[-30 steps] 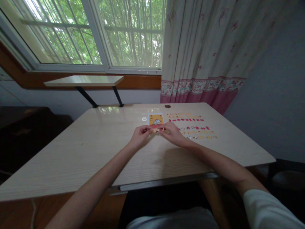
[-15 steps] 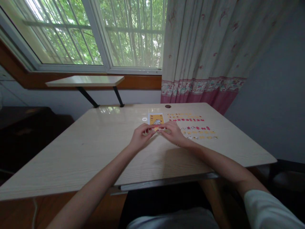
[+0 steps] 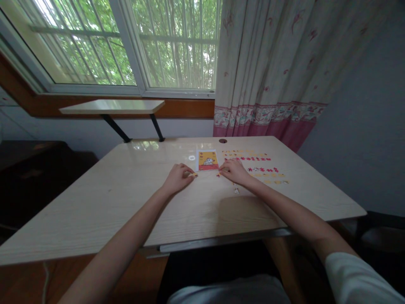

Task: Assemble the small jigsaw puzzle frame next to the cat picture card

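My left hand [image 3: 179, 178] is closed in a pinch on a small yellowish puzzle piece [image 3: 195, 174], just off the lower left corner of a picture card [image 3: 208, 155]. The card shows a white animal on yellow over a red band and lies flat on the desk. At its lower right corner my right hand [image 3: 236, 171] pinches too, with a small red and orange puzzle piece [image 3: 218, 175] at its fingertips. Below that hand a whitish puzzle piece [image 3: 236, 191] lies alone.
Rows of yellow, red and white puzzle pieces [image 3: 262, 169] lie to the right on the pale desk [image 3: 126, 198]. A small white ring-like thing [image 3: 191, 158] lies left of the card. A raised shelf [image 3: 114, 107] stands at the back left, and a cable hole [image 3: 223, 141] is near the back edge.
My hands were together in front of the card and have moved apart, left hand leftward and right hand rightward. The card's lower red part now shows.
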`<state>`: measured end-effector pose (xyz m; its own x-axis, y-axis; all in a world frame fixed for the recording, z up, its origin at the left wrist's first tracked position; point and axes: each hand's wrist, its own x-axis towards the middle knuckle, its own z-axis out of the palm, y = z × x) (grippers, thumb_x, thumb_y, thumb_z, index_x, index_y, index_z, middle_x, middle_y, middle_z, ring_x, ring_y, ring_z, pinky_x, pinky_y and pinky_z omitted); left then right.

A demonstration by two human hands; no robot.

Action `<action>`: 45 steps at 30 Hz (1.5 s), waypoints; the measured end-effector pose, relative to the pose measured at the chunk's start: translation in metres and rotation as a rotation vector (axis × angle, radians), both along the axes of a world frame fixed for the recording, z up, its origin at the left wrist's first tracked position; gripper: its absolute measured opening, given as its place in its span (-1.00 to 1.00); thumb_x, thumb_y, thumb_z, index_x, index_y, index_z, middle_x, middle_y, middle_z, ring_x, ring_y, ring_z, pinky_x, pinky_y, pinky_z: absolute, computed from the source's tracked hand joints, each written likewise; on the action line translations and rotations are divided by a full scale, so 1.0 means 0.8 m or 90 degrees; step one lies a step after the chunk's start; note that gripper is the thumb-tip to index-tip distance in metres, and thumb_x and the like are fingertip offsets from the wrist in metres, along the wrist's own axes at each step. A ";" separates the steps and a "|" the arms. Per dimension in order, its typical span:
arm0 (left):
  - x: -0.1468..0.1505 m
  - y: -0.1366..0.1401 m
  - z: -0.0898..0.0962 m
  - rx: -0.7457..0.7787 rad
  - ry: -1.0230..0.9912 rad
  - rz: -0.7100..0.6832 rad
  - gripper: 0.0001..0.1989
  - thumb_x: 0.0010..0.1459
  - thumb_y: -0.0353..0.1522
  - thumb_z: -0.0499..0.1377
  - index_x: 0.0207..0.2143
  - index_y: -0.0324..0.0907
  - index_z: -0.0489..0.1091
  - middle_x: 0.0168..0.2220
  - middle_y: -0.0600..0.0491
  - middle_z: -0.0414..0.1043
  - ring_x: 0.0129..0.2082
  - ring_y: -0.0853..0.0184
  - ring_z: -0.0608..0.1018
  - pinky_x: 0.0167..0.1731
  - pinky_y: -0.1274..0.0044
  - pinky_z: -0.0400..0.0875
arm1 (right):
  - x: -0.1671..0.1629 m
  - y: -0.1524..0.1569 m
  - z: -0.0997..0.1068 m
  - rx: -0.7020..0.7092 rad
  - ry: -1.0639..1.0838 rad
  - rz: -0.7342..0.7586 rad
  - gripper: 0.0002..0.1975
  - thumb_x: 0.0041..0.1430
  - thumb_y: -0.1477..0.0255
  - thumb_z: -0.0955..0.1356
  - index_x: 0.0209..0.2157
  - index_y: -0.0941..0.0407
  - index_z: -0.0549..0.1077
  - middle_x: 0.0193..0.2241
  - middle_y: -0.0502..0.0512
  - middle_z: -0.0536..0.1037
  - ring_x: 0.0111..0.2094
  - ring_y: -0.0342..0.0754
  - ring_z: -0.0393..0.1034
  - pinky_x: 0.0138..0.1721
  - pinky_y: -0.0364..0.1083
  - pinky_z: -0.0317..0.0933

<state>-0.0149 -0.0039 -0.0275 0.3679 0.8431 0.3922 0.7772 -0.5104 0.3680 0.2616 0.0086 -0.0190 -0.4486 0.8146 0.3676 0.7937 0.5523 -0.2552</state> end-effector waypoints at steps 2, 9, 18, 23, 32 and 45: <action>-0.004 0.004 -0.003 -0.013 0.037 0.000 -0.79 0.04 -0.26 0.16 -0.32 -0.15 0.52 -0.31 -0.03 0.47 -0.24 0.19 0.45 -0.13 0.33 0.26 | 0.002 0.001 -0.002 -0.005 -0.026 -0.003 -0.85 0.12 0.33 0.35 -0.32 0.03 0.56 -0.27 0.07 0.56 -0.12 0.03 0.32 -0.11 -0.02 0.03; -0.006 0.003 0.005 -0.029 0.066 -0.019 -0.76 0.04 -0.24 0.15 -0.31 -0.15 0.54 -0.33 -0.03 0.49 -0.26 0.18 0.46 -0.13 0.34 0.24 | -0.001 -0.008 0.007 -0.031 -0.055 0.034 -0.81 0.14 0.26 0.34 -0.31 0.01 0.57 -0.29 0.06 0.57 -0.18 -0.02 0.36 -0.14 -0.05 0.02; -0.005 0.004 0.003 -0.022 0.057 -0.038 -0.77 0.10 -0.29 0.09 -0.35 -0.15 0.53 -0.35 -0.02 0.51 -0.28 0.23 0.47 -0.13 0.37 0.23 | 0.004 -0.003 0.005 -0.037 -0.065 0.023 -0.82 0.12 0.26 0.35 -0.32 -0.01 0.57 -0.31 0.03 0.59 -0.18 0.00 0.36 -0.19 -0.07 0.01; -0.005 0.005 0.001 -0.011 0.056 -0.046 -0.80 0.08 -0.32 0.10 -0.36 -0.13 0.53 -0.35 0.00 0.52 -0.29 0.24 0.48 -0.14 0.38 0.23 | 0.004 -0.007 0.009 -0.042 -0.056 0.022 -0.83 0.11 0.26 0.36 -0.33 0.00 0.58 -0.31 0.03 0.59 -0.19 -0.01 0.36 -0.20 -0.07 0.02; -0.006 0.007 -0.003 -0.001 0.029 -0.045 -0.79 0.07 -0.27 0.11 -0.38 -0.13 0.53 -0.38 -0.01 0.52 -0.31 0.23 0.48 -0.16 0.37 0.26 | 0.006 -0.005 0.006 -0.039 -0.048 0.033 -0.84 0.11 0.27 0.36 -0.33 -0.01 0.57 -0.31 0.02 0.59 -0.19 -0.02 0.38 -0.17 -0.06 0.04; -0.007 0.009 -0.004 0.009 0.059 -0.046 -0.77 0.09 -0.26 0.09 -0.36 -0.14 0.52 -0.35 -0.02 0.51 -0.29 0.21 0.48 -0.17 0.37 0.27 | 0.007 -0.003 0.002 -0.049 -0.042 0.030 -0.83 0.11 0.27 0.36 -0.33 0.01 0.56 -0.31 0.03 0.58 -0.20 -0.01 0.36 -0.19 -0.06 0.00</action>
